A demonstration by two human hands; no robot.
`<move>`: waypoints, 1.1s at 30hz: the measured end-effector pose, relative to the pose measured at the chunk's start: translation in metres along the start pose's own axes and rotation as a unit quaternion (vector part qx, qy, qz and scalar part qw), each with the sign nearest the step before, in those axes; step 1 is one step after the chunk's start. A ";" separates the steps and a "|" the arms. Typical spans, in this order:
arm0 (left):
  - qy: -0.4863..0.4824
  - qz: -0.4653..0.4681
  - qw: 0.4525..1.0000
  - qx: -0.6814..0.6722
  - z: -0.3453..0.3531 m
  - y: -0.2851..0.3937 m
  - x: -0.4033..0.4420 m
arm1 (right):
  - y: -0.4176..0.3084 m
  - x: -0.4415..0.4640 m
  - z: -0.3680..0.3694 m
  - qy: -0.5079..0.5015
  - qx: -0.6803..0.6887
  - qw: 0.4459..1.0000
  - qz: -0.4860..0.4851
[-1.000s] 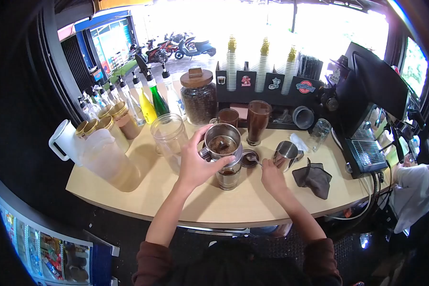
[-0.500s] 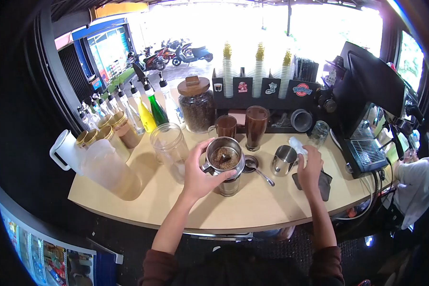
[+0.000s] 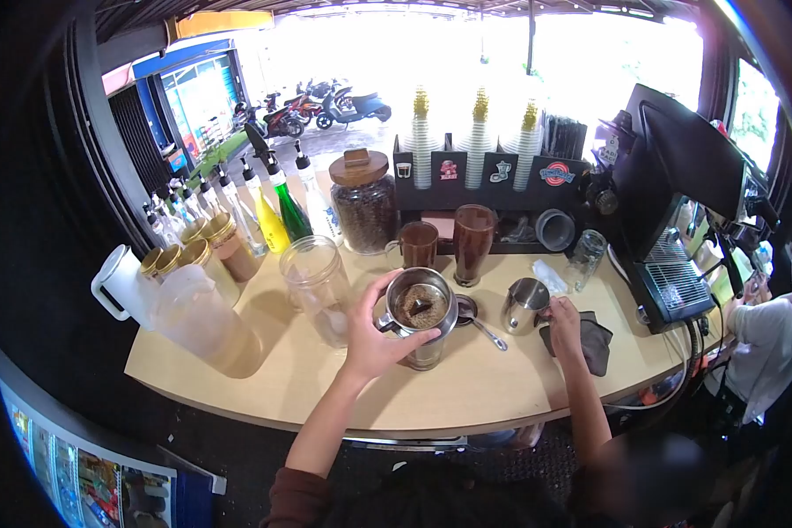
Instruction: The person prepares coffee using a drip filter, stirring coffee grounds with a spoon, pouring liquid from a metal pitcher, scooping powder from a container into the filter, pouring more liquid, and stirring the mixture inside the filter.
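Observation:
My left hand (image 3: 371, 339) is closed around a metal coffee drip filter (image 3: 411, 322), with thumb in front and fingers behind. Brown, foamy coffee grounds and a dark piece show inside. Beneath the filter stands a clear glass (image 3: 425, 355), partly hidden by it. My right hand (image 3: 566, 324) grips the handle side of a small steel pitcher (image 3: 523, 315), which tilts slightly on the counter. Between the two lie a teaspoon (image 3: 493, 335) and a small round dark dish or lid (image 3: 465, 305). A dark folded cloth (image 3: 597, 345) sits beside my right hand.
Behind the filter are a brown-filled mug (image 3: 418, 243) and a tall brown-filled glass (image 3: 473, 245). A clear jar (image 3: 315, 286) and plastic pitcher (image 3: 198, 321) stand left. White tissue (image 3: 550, 277), a clear glass (image 3: 587, 260) and an espresso machine (image 3: 673, 282) are right.
My right hand has moved from beside the white tissue down to the steel pitcher's handle and closed on it. My left hand stays on the drip filter.

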State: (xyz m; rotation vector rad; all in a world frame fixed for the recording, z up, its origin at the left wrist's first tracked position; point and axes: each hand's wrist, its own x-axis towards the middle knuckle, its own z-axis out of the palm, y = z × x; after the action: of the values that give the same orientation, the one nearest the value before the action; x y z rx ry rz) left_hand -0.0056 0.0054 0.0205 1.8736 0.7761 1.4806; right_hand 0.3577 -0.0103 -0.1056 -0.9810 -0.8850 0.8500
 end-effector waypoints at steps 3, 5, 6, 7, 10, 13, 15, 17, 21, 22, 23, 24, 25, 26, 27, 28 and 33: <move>-0.007 -0.004 1.000 -0.008 0.001 0.000 0.000 | -0.010 -0.002 0.011 0.005 0.036 0.999 -0.022; -0.009 -0.018 1.000 -0.017 0.001 0.000 -0.001 | -0.033 -0.006 0.028 -0.024 0.026 0.999 -0.028; -0.010 -0.016 1.000 -0.018 0.002 -0.001 -0.001 | -0.041 -0.005 0.033 -0.022 0.026 0.999 -0.030; -0.008 -0.009 1.000 -0.017 0.002 -0.002 -0.001 | -0.048 -0.004 0.037 -0.032 0.024 0.999 -0.036; -0.005 0.002 1.000 -0.009 0.003 -0.004 -0.001 | -0.074 0.002 0.055 -0.057 0.022 0.997 -0.055; -0.007 0.008 1.000 -0.006 0.004 -0.004 -0.001 | -0.113 -0.002 0.088 -0.090 0.034 0.994 -0.052; -0.007 0.011 1.000 -0.012 0.004 -0.004 -0.001 | -0.131 -0.001 0.105 -0.122 0.016 0.991 -0.054; -0.003 0.024 1.000 -0.004 0.004 -0.006 -0.001 | -0.147 -0.001 0.122 -0.143 0.017 0.988 -0.056; -0.021 0.033 0.999 0.011 0.002 -0.005 -0.001 | -0.167 0.000 0.150 -0.175 -0.010 0.983 -0.056; -0.022 0.023 0.999 0.003 0.003 -0.005 -0.001 | -0.169 0.002 0.155 -0.181 -0.039 0.980 -0.071; -0.023 0.013 1.000 -0.006 0.003 -0.004 -0.001 | -0.171 0.003 0.160 -0.186 -0.068 0.976 -0.087; -0.022 0.013 1.000 -0.006 0.003 -0.003 -0.001 | -0.176 0.002 0.167 -0.187 -0.068 0.976 -0.087; -0.025 0.019 1.000 -0.001 0.003 -0.001 0.000 | -0.183 -0.001 0.174 -0.193 -0.070 0.975 -0.081; -0.028 0.025 0.999 0.003 0.003 0.000 0.001 | -0.187 -0.002 0.180 -0.200 -0.071 0.974 -0.076; -0.027 0.025 0.999 0.003 0.003 0.000 0.001 | -0.189 -0.002 0.184 -0.200 -0.071 0.974 -0.075; -0.027 0.018 0.999 -0.002 0.003 0.000 0.001 | -0.190 -0.001 0.188 -0.199 -0.085 0.973 -0.078; -0.026 0.037 0.999 0.019 0.003 -0.005 0.001 | -0.192 0.007 0.193 -0.214 -0.136 0.961 -0.107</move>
State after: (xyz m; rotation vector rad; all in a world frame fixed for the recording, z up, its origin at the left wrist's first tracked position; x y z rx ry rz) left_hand -0.0033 0.0090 0.0166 1.9810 0.7236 1.4646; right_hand 0.2229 -0.0034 0.1311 -0.9277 -1.4844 0.7792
